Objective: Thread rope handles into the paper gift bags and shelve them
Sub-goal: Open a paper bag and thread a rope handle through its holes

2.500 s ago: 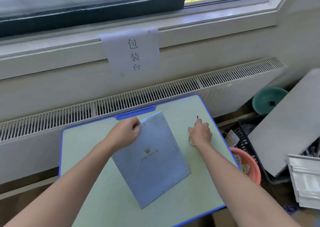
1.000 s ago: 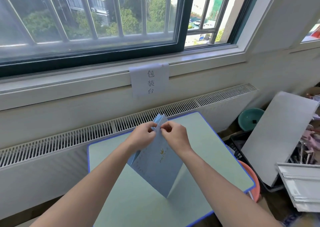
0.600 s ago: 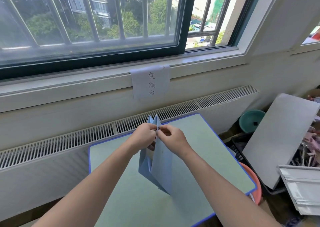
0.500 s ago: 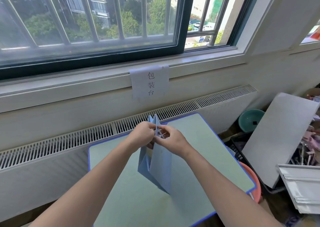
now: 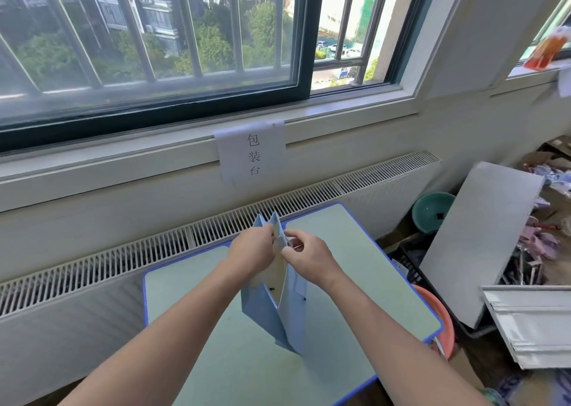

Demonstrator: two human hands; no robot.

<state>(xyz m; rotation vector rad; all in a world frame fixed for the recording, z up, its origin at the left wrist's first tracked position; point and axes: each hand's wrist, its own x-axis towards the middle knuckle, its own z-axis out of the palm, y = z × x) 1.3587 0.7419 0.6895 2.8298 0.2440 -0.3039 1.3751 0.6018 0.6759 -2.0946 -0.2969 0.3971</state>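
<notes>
Bag's off the flat now: a couple of seconds back it lay face-up on the tabletop (image 5: 197, 300) with the right hand off to the side picking at something small; since then it's been stood up and spread, and over the last half second the mouth has opened a bit wider. Means prep is done and threading is the step in hand, nothing shelved yet. Left to right: left hand (image 5: 251, 252) has its fingers curled, pinching the top edge of the bag's left panel, holding the mouth apart. Paper gift bag (image 5: 289, 309) sits between the two hands over the middle of the tabletop, pale blue, half unfolded. Long axis runs roughly vertical, tilted, mouth up and away toward the radiator grille (image 5: 92, 260), folded bottom corner pointing down toward the near edge; can't tell if that corner touches the tabletop or hangs just above. Small dark dots near the rim look like the handle holes. Right hand (image 5: 306, 255) is at the right panel's rim, fingers together in a pinch on something thin and pale, probably the rope end, too small to be sure. To the right, off the tabletop: orange basin (image 5: 445, 319), grey board (image 5: 482, 244), teal bowl (image 5: 431, 212).
</notes>
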